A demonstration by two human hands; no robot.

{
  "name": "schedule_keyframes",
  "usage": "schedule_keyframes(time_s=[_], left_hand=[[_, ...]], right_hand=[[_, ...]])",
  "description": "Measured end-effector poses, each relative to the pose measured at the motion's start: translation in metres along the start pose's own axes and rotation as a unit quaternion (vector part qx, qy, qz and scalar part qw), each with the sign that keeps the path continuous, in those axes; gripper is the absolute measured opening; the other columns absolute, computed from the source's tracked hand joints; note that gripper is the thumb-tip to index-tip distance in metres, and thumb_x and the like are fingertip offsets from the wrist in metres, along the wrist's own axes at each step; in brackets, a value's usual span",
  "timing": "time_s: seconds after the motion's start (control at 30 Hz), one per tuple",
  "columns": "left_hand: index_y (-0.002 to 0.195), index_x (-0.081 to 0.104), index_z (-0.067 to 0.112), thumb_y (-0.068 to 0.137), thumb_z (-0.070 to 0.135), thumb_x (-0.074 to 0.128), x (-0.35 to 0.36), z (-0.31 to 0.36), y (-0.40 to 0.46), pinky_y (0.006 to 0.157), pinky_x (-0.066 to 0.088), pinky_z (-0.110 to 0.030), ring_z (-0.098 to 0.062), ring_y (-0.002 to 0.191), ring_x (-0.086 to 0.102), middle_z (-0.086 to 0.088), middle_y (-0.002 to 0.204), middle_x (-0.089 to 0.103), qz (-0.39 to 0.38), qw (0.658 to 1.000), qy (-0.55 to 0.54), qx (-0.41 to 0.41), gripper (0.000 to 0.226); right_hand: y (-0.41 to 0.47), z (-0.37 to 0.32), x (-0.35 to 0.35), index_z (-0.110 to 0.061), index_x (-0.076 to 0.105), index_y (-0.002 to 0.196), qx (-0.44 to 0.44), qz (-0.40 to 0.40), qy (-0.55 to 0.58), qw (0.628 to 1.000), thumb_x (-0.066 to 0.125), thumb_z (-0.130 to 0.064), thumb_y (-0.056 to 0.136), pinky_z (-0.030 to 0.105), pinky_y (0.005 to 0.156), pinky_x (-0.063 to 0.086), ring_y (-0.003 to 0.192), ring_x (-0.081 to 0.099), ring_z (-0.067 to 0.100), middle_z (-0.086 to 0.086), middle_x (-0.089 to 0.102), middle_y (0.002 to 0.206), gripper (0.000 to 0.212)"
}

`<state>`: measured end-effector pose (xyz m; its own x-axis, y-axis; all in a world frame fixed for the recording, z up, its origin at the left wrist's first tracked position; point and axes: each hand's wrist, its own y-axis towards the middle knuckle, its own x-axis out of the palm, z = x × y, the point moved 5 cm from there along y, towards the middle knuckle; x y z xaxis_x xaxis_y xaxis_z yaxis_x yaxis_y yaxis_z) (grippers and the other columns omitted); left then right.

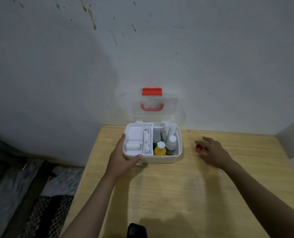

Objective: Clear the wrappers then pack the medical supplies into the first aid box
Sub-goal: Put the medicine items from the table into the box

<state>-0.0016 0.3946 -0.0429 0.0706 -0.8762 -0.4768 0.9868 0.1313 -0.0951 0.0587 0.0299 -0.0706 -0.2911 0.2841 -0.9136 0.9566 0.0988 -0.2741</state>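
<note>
Near the bottom edge, a dark thing (pixel 136 230), too cut off to name. Farther up the wooden table (pixel 177 194), left hand (pixel 124 158) wrapped around the front left corner of the first aid box (pixel 160 159), gripping it steady. Right hand (pixel 214 152) open, fingers spread over a small red cap (pixel 199 148), not yet pinching it. Inside the box, a yellow bottle (pixel 160 150), a white bottle (pixel 171 143) and a bandage roll (pixel 147 140). Behind, clear lid (pixel 153 115) up against the wall (pixel 74 66). No wrappers seen; packing probably nearly done. Next, likely: pinch cap, drop in.
</note>
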Motion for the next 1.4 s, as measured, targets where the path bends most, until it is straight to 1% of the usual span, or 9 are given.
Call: schedule_keyframes(time_s=[0.13, 0.23, 0.47, 0.6, 0.77, 0.9, 1.0, 1.2, 1.4], left_hand=[[0.145, 0.031, 0.033, 0.054, 0.058, 0.076, 0.000, 0.003, -0.001, 0.100, 0.047, -0.035, -0.009, 0.127, 0.047, 0.011, 0.142, 0.046, 0.009, 1.000, -0.020, -0.004, 0.105], [0.143, 0.033, 0.033, 0.053, 0.056, 0.077, 0.000, 0.004, -0.002, 0.097, 0.047, -0.031, -0.008, 0.123, 0.049, 0.013, 0.138, 0.048, 0.010, 0.999, -0.032, -0.006, 0.103], [0.141, 0.033, 0.038, 0.058, 0.047, 0.082, -0.001, 0.005, -0.002, 0.092, 0.044, -0.024, -0.003, 0.122, 0.048, 0.023, 0.133, 0.047, 0.003, 0.999, -0.051, -0.007, 0.097], [0.142, 0.032, 0.038, 0.058, 0.044, 0.082, 0.000, 0.003, -0.002, 0.093, 0.045, -0.026, -0.001, 0.120, 0.047, 0.029, 0.130, 0.044, 0.007, 0.998, -0.057, -0.006, 0.097], [0.142, 0.034, 0.035, 0.052, 0.053, 0.080, 0.001, 0.001, -0.001, 0.093, 0.051, -0.033, 0.001, 0.119, 0.049, 0.025, 0.131, 0.046, 0.012, 0.997, -0.073, -0.006, 0.103], [0.142, 0.034, 0.033, 0.058, 0.043, 0.084, 0.000, 0.000, -0.002, 0.090, 0.052, -0.029, 0.010, 0.114, 0.049, 0.035, 0.125, 0.044, 0.010, 0.997, -0.075, -0.001, 0.099], [0.142, 0.034, 0.034, 0.064, 0.031, 0.086, 0.000, 0.001, -0.002, 0.089, 0.050, -0.026, -0.001, 0.117, 0.051, 0.027, 0.126, 0.048, 0.013, 0.997, -0.077, -0.007, 0.094], [0.143, 0.028, 0.040, 0.059, 0.050, 0.080, -0.001, -0.002, 0.000, 0.100, 0.048, -0.039, -0.008, 0.131, 0.043, 0.014, 0.145, 0.044, 0.010, 0.998, -0.056, -0.006, 0.100], [0.144, 0.029, 0.038, 0.064, 0.040, 0.083, -0.002, 0.000, -0.001, 0.092, 0.046, -0.021, 0.002, 0.120, 0.047, 0.020, 0.134, 0.049, 0.008, 0.998, -0.067, 0.000, 0.096]], right_hand=[[0.004, 0.002, 0.000, -0.029, 0.052, 0.130, -0.029, 0.043, 0.022, 0.998, 0.066, -0.027, 0.085, 0.038, 0.088, 0.046, 0.114, 0.045, 0.024, 0.005, 0.054, 0.128, 0.047], [0.001, 0.002, 0.000, -0.025, 0.055, 0.127, -0.038, 0.060, 0.038, 0.997, 0.066, -0.026, 0.085, 0.032, 0.076, 0.044, 0.101, 0.049, 0.019, 0.002, 0.060, 0.113, 0.043], [-0.009, -0.004, -0.004, -0.019, 0.058, 0.124, -0.015, 0.083, 0.086, 0.993, 0.071, -0.023, 0.081, 0.030, 0.074, 0.046, 0.092, 0.053, 0.017, 0.004, 0.064, 0.105, 0.045], [-0.020, -0.028, -0.036, -0.015, 0.061, 0.120, -0.028, 0.153, 0.179, 0.971, 0.075, -0.019, 0.077, 0.027, 0.080, 0.048, 0.091, 0.058, 0.016, 0.006, 0.067, 0.108, 0.045], [-0.027, -0.101, -0.094, -0.015, 0.066, 0.115, -0.103, 0.193, 0.226, 0.949, 0.081, -0.017, 0.070, 0.006, 0.073, 0.039, 0.085, 0.059, 0.011, 0.001, 0.067, 0.103, 0.048], [-0.019, -0.173, -0.109, -0.017, 0.066, 0.115, -0.176, 0.151, 0.217, 0.948, 0.081, -0.021, 0.070, 0.022, 0.082, 0.050, 0.089, 0.062, 0.012, 0.004, 0.069, 0.108, 0.048], [-0.006, -0.224, -0.099, -0.016, 0.062, 0.120, -0.219, 0.108, 0.190, 0.951, 0.080, -0.020, 0.071, 0.028, 0.090, 0.051, 0.098, 0.062, 0.014, 0.004, 0.067, 0.116, 0.052], [0.036, -0.282, -0.048, -0.010, 0.064, 0.117, -0.265, 0.048, 0.052, 0.962, 0.078, -0.016, 0.071, 0.037, 0.090, 0.049, 0.105, 0.061, 0.027, 0.013, 0.068, 0.113, 0.049], [0.055, -0.284, -0.023, -0.010, 0.066, 0.111, -0.232, 0.021, 0.007, 0.972, 0.075, -0.012, 0.069, 0.039, 0.089, 0.051, 0.106, 0.060, 0.028, 0.012, 0.069, 0.112, 0.043]])
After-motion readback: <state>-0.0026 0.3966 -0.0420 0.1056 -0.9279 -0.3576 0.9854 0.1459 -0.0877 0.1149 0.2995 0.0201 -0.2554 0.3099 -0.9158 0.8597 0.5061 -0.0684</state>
